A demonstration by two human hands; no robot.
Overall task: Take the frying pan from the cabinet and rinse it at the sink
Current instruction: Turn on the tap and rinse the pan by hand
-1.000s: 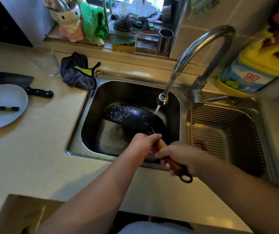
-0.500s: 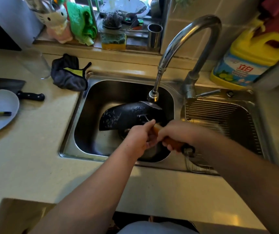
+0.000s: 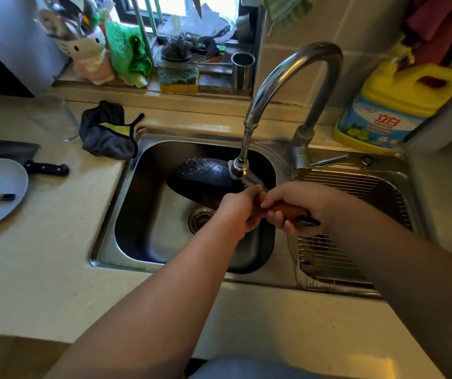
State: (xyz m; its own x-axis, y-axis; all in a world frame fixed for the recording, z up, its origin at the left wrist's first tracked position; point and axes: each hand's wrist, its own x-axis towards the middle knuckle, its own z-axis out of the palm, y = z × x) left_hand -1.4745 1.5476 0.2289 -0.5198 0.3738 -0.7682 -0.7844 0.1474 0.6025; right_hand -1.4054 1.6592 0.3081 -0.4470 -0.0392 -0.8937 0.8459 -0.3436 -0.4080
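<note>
Both hands are closed around the wooden handle (image 3: 282, 207) of the frying pan (image 3: 205, 177): the left hand (image 3: 239, 210) nearer the pan body, the right hand (image 3: 298, 205) near the handle end. The pan is tilted over the sink (image 3: 164, 242), under the faucet (image 3: 279, 88) nozzle. Compared with before, it is lifted higher, and the drain is now visible.

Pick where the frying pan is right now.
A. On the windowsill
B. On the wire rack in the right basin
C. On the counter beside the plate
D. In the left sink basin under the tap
D: both hands hold the pan by its handle, tilted in the left basin beneath the tap.
</note>
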